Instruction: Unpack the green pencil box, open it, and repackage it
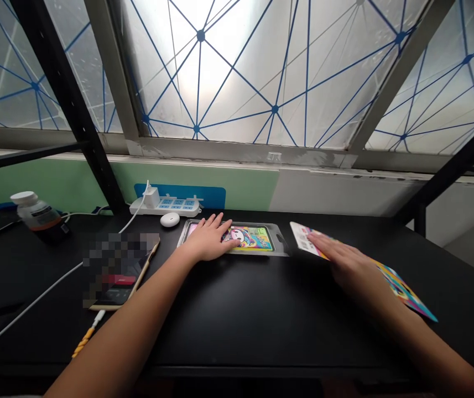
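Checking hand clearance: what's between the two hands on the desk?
Head view: the clear plastic tray with a printed card in it, beside the left hand, then black desktop up to the right hand.

A mosaic blur hides the upper part of the dark smartphone (110,296) left of centre, and the left hand (209,239) covers part of the colourful cartoon card (251,239) inside the clear plastic tray (280,243).
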A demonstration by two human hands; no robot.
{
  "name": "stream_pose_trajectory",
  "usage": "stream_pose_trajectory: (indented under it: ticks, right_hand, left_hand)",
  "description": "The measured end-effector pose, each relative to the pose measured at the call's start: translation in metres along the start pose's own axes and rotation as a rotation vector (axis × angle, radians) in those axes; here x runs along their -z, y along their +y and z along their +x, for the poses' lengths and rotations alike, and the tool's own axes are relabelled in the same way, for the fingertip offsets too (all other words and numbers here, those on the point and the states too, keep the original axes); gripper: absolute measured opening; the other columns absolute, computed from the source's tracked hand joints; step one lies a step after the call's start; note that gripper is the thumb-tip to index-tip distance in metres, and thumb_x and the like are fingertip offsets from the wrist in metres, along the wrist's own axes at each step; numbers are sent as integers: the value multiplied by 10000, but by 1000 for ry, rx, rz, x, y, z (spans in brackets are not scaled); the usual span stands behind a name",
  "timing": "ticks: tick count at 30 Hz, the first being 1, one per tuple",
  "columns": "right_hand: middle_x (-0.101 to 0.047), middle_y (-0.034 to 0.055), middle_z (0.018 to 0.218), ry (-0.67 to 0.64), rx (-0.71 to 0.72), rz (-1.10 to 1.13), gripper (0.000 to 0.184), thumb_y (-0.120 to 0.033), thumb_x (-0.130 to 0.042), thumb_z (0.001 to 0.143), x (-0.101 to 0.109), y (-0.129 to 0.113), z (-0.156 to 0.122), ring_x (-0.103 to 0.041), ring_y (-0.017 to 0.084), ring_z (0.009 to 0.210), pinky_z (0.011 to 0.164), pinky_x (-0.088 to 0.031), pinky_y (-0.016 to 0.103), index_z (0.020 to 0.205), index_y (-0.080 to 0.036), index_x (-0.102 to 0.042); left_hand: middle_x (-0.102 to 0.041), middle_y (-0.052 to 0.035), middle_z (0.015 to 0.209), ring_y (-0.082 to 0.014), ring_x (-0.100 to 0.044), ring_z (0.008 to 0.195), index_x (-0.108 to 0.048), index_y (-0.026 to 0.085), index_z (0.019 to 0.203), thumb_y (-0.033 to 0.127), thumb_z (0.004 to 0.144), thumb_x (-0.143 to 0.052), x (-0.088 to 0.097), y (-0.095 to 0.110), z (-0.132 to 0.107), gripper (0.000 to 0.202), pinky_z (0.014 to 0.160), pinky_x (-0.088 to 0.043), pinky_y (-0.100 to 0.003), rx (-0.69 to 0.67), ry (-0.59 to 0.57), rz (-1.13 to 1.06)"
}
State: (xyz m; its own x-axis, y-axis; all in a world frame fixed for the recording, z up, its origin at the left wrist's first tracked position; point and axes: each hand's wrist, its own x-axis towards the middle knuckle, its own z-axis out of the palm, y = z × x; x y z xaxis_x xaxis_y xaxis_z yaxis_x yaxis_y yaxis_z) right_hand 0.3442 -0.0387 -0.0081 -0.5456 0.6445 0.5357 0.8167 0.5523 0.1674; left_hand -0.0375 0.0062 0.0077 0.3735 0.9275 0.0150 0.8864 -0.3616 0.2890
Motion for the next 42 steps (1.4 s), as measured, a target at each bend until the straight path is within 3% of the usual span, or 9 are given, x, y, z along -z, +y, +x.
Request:
stream_pose_trajectory:
  ticks: [3,7,9,13,19,23,27,34,42]
  right_hand:
    - [-522,76,1491,77,38,-27,810,34,-351,846,20,-36,12,-548,274,1318,1073,-456,506,1580,-296,-255]
    - [-535,72,1478,-148,273,171,704,-15,-386,886,27,-115,26,-551,264,1315,1077,-454,479,1541,-273,-363]
    - [-525,117,1480,-347,322,282,566,-185,-471,959,20,-150,35,-536,331,1320,1071,-443,533,1519,-241,-413]
    - [-288,129,1623,-561,311,529,704,-590,-439,977,-1,-181,67,-233,374,1491,1190,-214,591,1566,-227,-309]
    - [-416,131,1566,-431,296,608,642,-571,-454,980,-19,-176,99,-306,319,1459,1198,-188,520,1508,-209,-421]
    - [-729,102,1102,-235,364,613,317,-352,-462,1008,-25,-167,102,-626,241,1066,1013,-429,403,1093,-169,-707]
    - [-680,76,786,-24,201,475,371,-289,-391,1021,-27,-127,114,-605,206,761,745,-481,353,812,-187,-679]
    - [-609,123,1099,-348,-75,372,425,-532,-535,927,-44,-46,124,-623,283,982,841,-531,439,1192,-228,-670]
    - [-571,118,1126,-545,-129,495,630,-678,-681,755,-42,-38,134,-620,283,1031,892,-549,392,1180,-213,-675]
  left_hand:
    - [-194,-148,1654,-321,-163,1524,-424,230,1505,719,939,-315,-1,-3,0,755,1200,-143,-563,32,109,1]
    - [-273,-170,1627,-325,-217,1510,-495,218,1451,595,991,-340,-6,0,2,614,1186,-164,-592,-4,150,8]
    - [-274,-178,1625,-337,-231,1504,-491,202,1455,552,1004,-341,-9,4,2,591,1184,-173,-589,-18,150,11]
    - [-333,-147,1607,-336,-252,1497,-503,216,1447,518,1003,-375,-13,16,1,552,1187,-183,-581,-66,140,29]
    - [-334,-137,1609,-344,-213,1507,-496,220,1456,516,1015,-363,-13,22,-1,548,1190,-214,-549,-110,160,55]
    - [-322,-138,1610,-340,-248,1488,-563,218,1396,488,1016,-392,-11,20,-2,497,1173,-259,-527,-140,228,77]
    - [-552,-103,1416,-285,-484,1289,-626,226,1303,435,1010,-425,-8,23,-4,412,1080,-389,-444,-166,287,111]
    - [-676,-106,1134,-296,-571,1068,-686,198,1130,640,991,-316,3,23,-7,593,893,-461,-423,-53,317,129]
    - [-620,-143,1170,-362,-522,1149,-650,194,1194,768,908,-336,5,6,-3,714,944,-417,-485,49,293,149]
